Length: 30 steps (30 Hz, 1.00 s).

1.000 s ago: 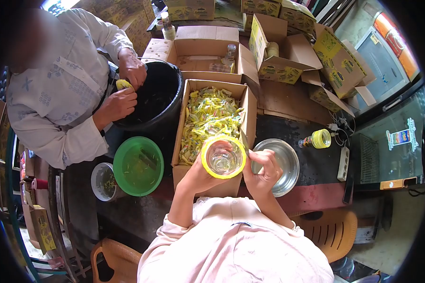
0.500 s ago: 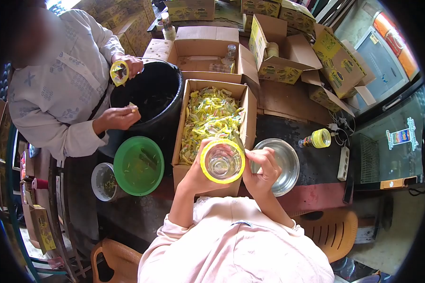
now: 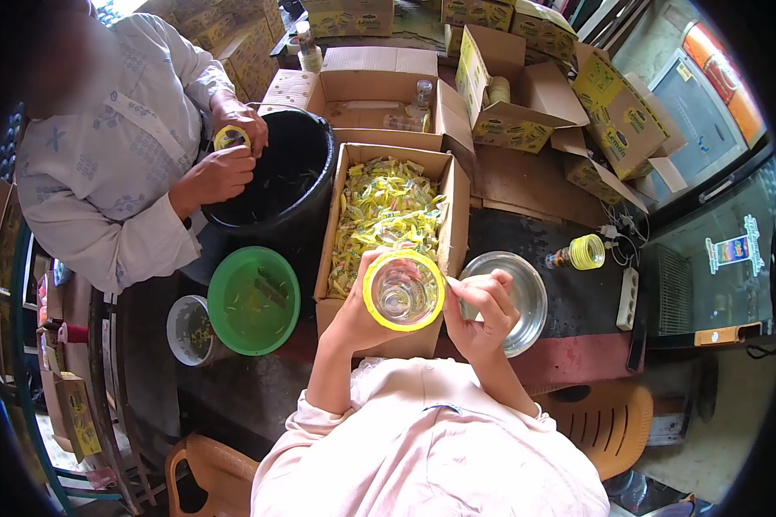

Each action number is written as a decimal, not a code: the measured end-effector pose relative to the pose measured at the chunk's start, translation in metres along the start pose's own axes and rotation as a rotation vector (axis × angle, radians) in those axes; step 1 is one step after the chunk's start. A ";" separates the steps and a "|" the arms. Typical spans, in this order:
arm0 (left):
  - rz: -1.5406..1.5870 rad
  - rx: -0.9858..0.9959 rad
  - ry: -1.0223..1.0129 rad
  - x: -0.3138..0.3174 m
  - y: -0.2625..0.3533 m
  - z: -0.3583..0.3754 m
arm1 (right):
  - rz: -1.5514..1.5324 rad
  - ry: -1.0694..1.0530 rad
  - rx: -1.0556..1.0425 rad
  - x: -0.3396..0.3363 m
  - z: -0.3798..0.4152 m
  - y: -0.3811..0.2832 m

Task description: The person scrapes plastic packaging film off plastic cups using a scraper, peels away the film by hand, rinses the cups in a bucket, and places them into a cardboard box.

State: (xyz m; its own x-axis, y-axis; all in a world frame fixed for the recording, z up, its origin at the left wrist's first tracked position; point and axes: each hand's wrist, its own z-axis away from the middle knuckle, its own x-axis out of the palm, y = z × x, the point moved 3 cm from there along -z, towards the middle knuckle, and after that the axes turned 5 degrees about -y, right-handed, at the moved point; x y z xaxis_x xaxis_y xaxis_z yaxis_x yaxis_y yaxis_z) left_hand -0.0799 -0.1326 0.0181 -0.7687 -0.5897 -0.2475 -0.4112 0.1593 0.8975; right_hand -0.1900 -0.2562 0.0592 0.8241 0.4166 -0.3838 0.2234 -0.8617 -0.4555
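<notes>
My left hand [image 3: 351, 320] is wrapped round a clear jar [image 3: 403, 297] with a yellow rim, its round opening facing up at me. The jar's see-through bottom shows inside. At the right side of the rim, my right hand [image 3: 485, 317] is closed in a pinch, with thumb and forefinger close to the edge. Whatever sits between those fingertips is too small to make out. Just beyond the jar stands a cardboard box [image 3: 459, 220] full of small yellow-wrapped pieces [image 3: 388, 211]. A metal bowl [image 3: 533, 323] lies behind my right hand.
Across to the left, a co-worker's hands [image 3: 220, 172] hold another yellow-rimmed jar [image 3: 232, 138] beside a black bucket [image 3: 323, 164]. A green basin [image 3: 220, 332] and a white tub [image 3: 179, 345] stand below it. Yellow rings [image 3: 587, 252] and a power strip [image 3: 628, 299] are at right.
My jar has shifted very slightly left and down. A thin dark strip at my right fingertips no longer shows clearly. The co-worker's two hands have come together at their jar.
</notes>
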 end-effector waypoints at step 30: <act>-0.112 0.158 0.032 -0.002 0.015 -0.009 | -0.028 -0.013 0.045 0.001 0.001 0.003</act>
State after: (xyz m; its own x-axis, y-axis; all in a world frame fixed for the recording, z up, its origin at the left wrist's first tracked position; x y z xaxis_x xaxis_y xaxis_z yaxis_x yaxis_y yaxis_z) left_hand -0.0805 -0.1363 0.0355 -0.6990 -0.6349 -0.3291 -0.5674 0.2122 0.7956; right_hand -0.1888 -0.2576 0.0569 0.8110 0.4440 -0.3809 0.2221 -0.8361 -0.5016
